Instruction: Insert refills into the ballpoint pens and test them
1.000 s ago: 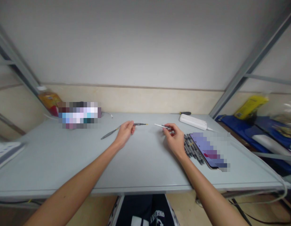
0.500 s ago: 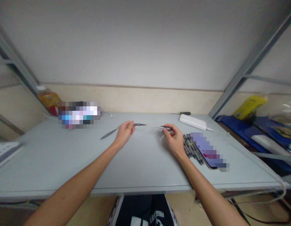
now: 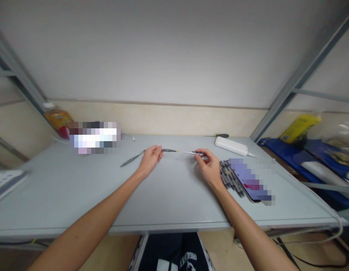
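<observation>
Slightly lower than a second ago, the white stick (image 3: 189, 152) in the right hand (image 3: 210, 165) now points almost level, and the dark rod (image 3: 169, 150) in the left hand (image 3: 150, 160) dips a little at its yellowish tip. Each hand pinches its piece narrowly between thumb and fingers above the tabletop (image 3: 174, 195); the two tips face each other, near but apart. A grey slender length (image 3: 130, 161) runs out on the left hand's other side; whether it joins the rod cannot be told. Grey pens (image 3: 232, 178) lie in a row just beside the right hand, next to a blurred-out phone (image 3: 249, 182).
</observation>
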The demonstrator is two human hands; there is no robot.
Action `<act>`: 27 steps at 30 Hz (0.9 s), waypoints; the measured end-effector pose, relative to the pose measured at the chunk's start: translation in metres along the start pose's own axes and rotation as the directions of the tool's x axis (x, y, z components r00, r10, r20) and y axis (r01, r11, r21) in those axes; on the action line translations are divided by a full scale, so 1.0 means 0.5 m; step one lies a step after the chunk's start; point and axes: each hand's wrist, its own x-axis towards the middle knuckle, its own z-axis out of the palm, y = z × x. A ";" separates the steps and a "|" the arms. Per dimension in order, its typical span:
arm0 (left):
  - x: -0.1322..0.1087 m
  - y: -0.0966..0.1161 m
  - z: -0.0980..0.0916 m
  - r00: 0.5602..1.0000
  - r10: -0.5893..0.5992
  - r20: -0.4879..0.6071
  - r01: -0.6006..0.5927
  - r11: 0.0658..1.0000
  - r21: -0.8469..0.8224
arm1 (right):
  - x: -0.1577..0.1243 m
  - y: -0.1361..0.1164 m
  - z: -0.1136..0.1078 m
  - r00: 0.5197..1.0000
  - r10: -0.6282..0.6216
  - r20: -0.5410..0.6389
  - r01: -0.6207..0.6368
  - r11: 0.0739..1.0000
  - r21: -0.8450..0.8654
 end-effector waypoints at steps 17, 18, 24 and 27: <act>-0.005 -0.009 0.003 0.976 0.008 0.219 0.039 0.977 -0.208 | -0.006 0.008 0.008 0.975 -0.020 0.223 0.054 0.988 -0.146; -0.005 -0.009 0.003 0.974 0.002 0.226 0.052 0.971 -0.235 | -0.006 0.008 0.009 0.970 -0.002 0.243 0.046 0.984 -0.175; -0.004 -0.007 0.004 0.972 -0.023 0.235 0.097 0.947 -0.306 | -0.009 -0.004 0.009 0.956 0.050 0.289 0.025 0.968 -0.249; 0.001 -0.012 0.003 0.979 -0.044 0.199 0.111 0.934 -0.340 | -0.009 -0.006 0.007 0.967 -0.027 0.252 0.072 0.982 -0.174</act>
